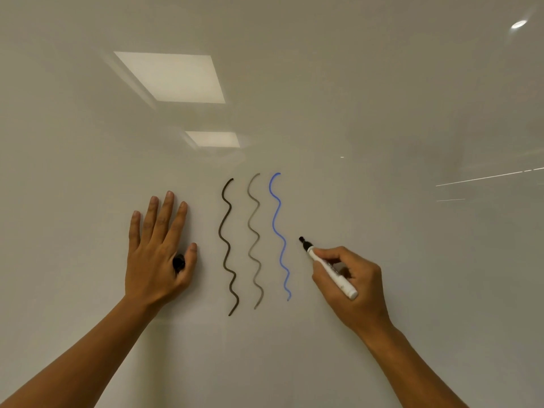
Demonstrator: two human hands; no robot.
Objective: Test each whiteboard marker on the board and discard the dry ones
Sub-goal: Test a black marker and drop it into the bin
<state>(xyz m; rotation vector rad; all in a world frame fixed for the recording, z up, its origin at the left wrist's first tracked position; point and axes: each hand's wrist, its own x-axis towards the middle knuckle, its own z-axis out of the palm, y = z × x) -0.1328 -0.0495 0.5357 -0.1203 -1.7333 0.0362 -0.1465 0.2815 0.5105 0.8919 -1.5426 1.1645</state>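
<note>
Three wavy lines (254, 241) run side by side mid-board (382, 113). The left hand (156, 251) lies flat left of them, over a cap (178, 263); the right hand (350, 284) with the marker (328, 267) is right of them.

Both forearms were bare to the frame's edge; the left hand (156, 251) and right hand (353, 287) wore no rings.

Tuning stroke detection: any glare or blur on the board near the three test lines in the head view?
Head view: the whiteboard mirrors two ceiling panels, the larger reflection and the smaller reflection both above the wavy lines, none overlapping them; a small hotspot sits top right. The strokes, marker and both hands look sharp; corners darken slightly.
</note>
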